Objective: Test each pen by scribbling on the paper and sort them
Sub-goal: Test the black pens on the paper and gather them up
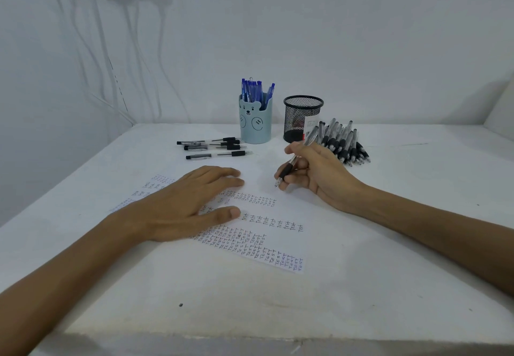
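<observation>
A white sheet of paper (281,211) lies on the table, covered with rows of small handwritten words. My left hand (183,205) rests flat on it, fingers spread. My right hand (314,175) grips a black pen (299,156) in a writing hold, its tip touching the paper's far right part. A pile of black pens (343,144) lies just behind my right hand. Three black pens (214,148) lie side by side at the far left of the paper. A pale blue bear cup (255,122) holds several blue pens (254,90).
A black mesh pen holder (301,118) stands right of the bear cup near the wall. White cables (133,49) hang down the wall at the back left. The table's front edge (250,336) runs close to me.
</observation>
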